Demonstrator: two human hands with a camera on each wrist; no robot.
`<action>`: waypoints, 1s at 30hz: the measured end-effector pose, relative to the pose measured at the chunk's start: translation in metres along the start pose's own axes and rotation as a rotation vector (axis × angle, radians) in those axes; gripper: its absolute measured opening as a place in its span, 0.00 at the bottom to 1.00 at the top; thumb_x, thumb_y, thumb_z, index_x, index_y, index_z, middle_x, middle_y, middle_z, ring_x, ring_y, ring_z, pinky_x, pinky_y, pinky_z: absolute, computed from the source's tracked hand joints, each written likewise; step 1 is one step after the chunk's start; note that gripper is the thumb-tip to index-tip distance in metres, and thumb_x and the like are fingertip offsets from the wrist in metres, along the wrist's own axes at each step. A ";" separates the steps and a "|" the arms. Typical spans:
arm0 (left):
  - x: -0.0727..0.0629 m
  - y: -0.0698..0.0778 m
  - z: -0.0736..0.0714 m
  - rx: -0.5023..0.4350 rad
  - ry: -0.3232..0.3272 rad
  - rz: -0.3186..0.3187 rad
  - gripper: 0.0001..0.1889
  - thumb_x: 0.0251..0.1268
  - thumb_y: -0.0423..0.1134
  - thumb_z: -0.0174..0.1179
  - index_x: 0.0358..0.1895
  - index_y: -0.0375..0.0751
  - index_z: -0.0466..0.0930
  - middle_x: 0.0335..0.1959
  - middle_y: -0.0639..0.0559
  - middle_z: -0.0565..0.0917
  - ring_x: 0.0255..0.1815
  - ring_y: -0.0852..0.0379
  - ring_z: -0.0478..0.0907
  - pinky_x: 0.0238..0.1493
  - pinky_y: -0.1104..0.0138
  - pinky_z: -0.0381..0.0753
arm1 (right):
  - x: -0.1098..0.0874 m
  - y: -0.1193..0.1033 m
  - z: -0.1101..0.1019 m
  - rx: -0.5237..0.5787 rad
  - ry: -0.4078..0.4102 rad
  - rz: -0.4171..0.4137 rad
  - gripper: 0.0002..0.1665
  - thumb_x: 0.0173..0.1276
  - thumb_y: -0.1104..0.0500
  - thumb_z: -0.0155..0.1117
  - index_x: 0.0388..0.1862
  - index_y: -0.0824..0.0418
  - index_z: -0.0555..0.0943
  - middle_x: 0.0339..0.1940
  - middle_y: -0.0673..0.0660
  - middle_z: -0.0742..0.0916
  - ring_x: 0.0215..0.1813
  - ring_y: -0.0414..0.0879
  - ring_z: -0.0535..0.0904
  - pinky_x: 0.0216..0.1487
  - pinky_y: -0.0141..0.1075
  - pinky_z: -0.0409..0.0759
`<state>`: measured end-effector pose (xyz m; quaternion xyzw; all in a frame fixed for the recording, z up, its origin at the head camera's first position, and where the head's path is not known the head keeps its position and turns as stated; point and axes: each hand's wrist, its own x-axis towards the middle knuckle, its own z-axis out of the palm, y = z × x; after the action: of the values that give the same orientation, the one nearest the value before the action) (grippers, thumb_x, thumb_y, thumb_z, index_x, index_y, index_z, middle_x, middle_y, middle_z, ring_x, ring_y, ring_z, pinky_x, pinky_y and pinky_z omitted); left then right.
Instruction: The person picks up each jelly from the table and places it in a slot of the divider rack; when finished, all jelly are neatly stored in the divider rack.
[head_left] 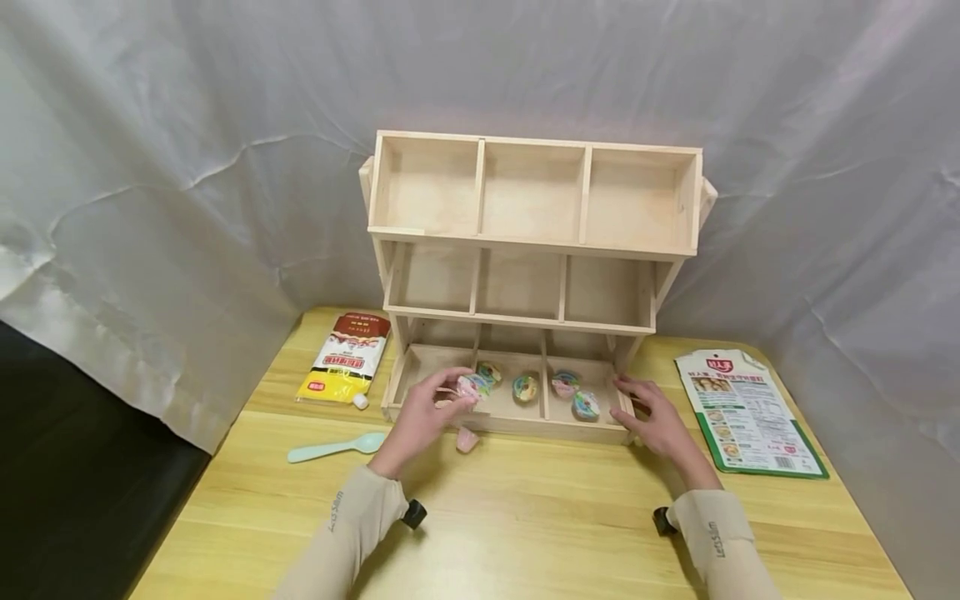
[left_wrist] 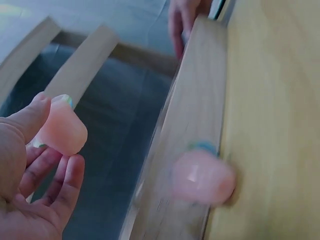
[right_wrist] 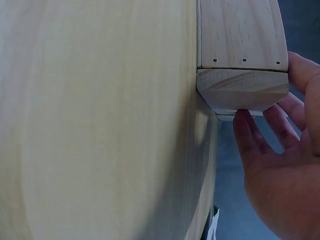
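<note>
My left hand (head_left: 427, 408) pinches a small jelly cup (left_wrist: 62, 130) with a pink body and a printed colourful lid, between thumb and fingertips. It is over the bottom tier of a wooden three-tier rack (head_left: 536, 242). Another pink jelly cup (head_left: 467, 440) lies on the table against the rack's front board. In the bottom tier's middle compartment are a jelly cup (head_left: 525, 387) and one more (head_left: 489, 372) close to my left hand. Two others, a jelly cup (head_left: 565, 383) and its neighbour (head_left: 586, 406), lie in the right compartment. My right hand (head_left: 656, 421) grips the bottom tier's right end.
On the table's left are a yellow and red spouted pouch (head_left: 345, 358) and a pale green spoon (head_left: 337, 447). A white and green packet (head_left: 750, 412) lies at the right. Grey curtain (head_left: 525, 67) hangs behind the rack.
</note>
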<state>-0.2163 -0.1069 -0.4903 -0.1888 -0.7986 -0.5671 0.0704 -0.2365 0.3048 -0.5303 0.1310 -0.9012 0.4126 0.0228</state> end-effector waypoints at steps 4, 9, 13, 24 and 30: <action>0.011 -0.012 -0.015 -0.032 0.069 -0.065 0.22 0.67 0.32 0.69 0.63 0.34 0.79 0.51 0.40 0.84 0.52 0.48 0.83 0.57 0.65 0.86 | 0.000 0.002 0.000 -0.003 0.003 0.003 0.33 0.75 0.59 0.67 0.74 0.70 0.71 0.73 0.70 0.71 0.72 0.69 0.68 0.72 0.64 0.69; 0.023 -0.023 -0.030 -0.002 0.122 -0.138 0.22 0.68 0.34 0.68 0.63 0.36 0.77 0.53 0.37 0.84 0.54 0.45 0.83 0.57 0.64 0.86 | 0.000 0.001 -0.001 0.010 -0.002 0.005 0.33 0.75 0.59 0.68 0.74 0.69 0.72 0.73 0.70 0.71 0.73 0.69 0.67 0.73 0.64 0.69; 0.033 -0.031 -0.036 0.024 0.165 -0.166 0.24 0.68 0.36 0.69 0.64 0.32 0.76 0.54 0.34 0.84 0.56 0.41 0.83 0.59 0.55 0.85 | 0.000 0.001 -0.002 0.012 -0.005 0.003 0.33 0.74 0.59 0.68 0.74 0.70 0.71 0.74 0.71 0.70 0.73 0.70 0.67 0.73 0.64 0.68; 0.048 -0.051 -0.032 0.080 0.171 -0.252 0.27 0.71 0.38 0.67 0.66 0.26 0.72 0.53 0.33 0.84 0.53 0.41 0.83 0.56 0.55 0.86 | -0.001 0.005 0.001 -0.007 0.001 0.002 0.33 0.75 0.57 0.67 0.74 0.69 0.72 0.73 0.70 0.71 0.73 0.70 0.68 0.72 0.64 0.69; 0.054 -0.060 -0.026 0.197 0.189 -0.254 0.21 0.71 0.38 0.66 0.61 0.29 0.77 0.47 0.36 0.85 0.47 0.43 0.84 0.51 0.54 0.86 | -0.001 0.004 -0.001 0.013 -0.002 0.003 0.33 0.75 0.57 0.68 0.74 0.69 0.72 0.74 0.70 0.71 0.73 0.71 0.67 0.73 0.65 0.68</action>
<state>-0.2915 -0.1364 -0.5158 -0.0244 -0.8575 -0.5057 0.0910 -0.2367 0.3078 -0.5324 0.1303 -0.8988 0.4182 0.0203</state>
